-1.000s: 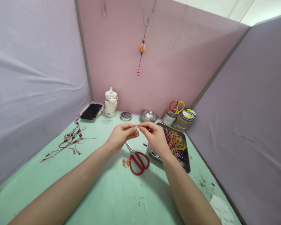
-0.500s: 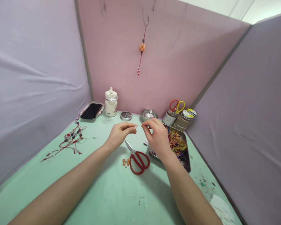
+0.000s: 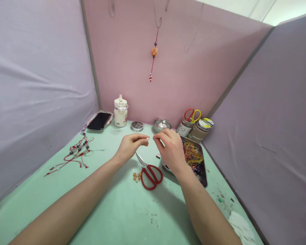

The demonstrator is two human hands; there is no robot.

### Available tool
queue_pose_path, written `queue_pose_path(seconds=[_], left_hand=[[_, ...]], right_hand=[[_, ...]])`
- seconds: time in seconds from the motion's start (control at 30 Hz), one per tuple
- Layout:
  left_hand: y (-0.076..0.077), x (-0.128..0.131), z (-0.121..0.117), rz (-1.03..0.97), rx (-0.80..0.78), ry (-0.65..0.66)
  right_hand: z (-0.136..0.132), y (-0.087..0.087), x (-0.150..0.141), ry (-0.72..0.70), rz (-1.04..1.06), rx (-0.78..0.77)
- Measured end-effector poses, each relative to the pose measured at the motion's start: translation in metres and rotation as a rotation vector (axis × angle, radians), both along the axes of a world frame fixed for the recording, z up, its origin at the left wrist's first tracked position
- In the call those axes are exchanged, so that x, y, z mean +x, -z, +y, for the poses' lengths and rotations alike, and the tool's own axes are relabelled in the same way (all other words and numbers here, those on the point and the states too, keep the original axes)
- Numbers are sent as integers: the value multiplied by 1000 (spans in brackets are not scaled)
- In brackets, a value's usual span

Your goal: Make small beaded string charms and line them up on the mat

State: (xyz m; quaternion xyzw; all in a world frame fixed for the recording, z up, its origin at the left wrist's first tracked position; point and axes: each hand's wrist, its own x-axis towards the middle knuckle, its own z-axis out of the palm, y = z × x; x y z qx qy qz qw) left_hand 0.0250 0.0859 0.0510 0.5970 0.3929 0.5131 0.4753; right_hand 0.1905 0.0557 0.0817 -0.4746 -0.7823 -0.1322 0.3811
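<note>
Between thumb and forefinger, my left hand [image 3: 132, 144] pinches a small white bead [image 3: 148, 139]. Close to its right, my right hand [image 3: 169, 146] has its thumb and fingertips pressed together; whatever they hold, perhaps something very thin, is too small to make out. A narrow gap parts the two sets of fingertips. Below them on the green table lie red-handled scissors [image 3: 151, 175], tips pointing up and left. Against their handles rests a small cluster of orange and clear beads [image 3: 137, 177].
A metal tray [image 3: 204, 172] of coloured cords stands right, behind my right hand. Along the back are a white bottle [image 3: 120, 114], a round tin [image 3: 137, 126], a metal bowl [image 3: 162, 125] and jars [image 3: 201, 130]. A beaded red cord [image 3: 80, 149] lies left; a beaded pendant [image 3: 154, 51] hangs ahead.
My right hand's fingertips have shifted slightly left, nearer the white bead. My left hand keeps its pinch almost unmoved, and the things on the table stay put.
</note>
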Motion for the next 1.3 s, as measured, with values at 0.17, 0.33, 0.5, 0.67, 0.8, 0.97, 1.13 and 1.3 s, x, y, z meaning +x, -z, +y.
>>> queue_pose_path(seconds=[0.17,0.33,0.5,0.67,0.8,0.97,1.13,1.3], left_hand=[[0,0,1,-7,-14,0],[-1,0,0,-2,-19,5],[-2,0,-2,11,-22,16],[-3,1,-3,44,-32,53],[-2,2,-2,54,-60,81],[2,1,-1,13,-119,152],[2,0,-1,-27,-199,247],[1,-1,-2,-48,-240,291]], right_hand=[[1,1,0,-3,-18,0],[1,2,0,-16,-27,-25],[1,2,1,-37,-30,-66],[3,3,2,-71,-24,-130],[5,5,2,-95,-39,-173],[7,7,3,-122,-6,-232],[10,7,8,-242,132,-322],[12,6,10,-347,277,-424]])
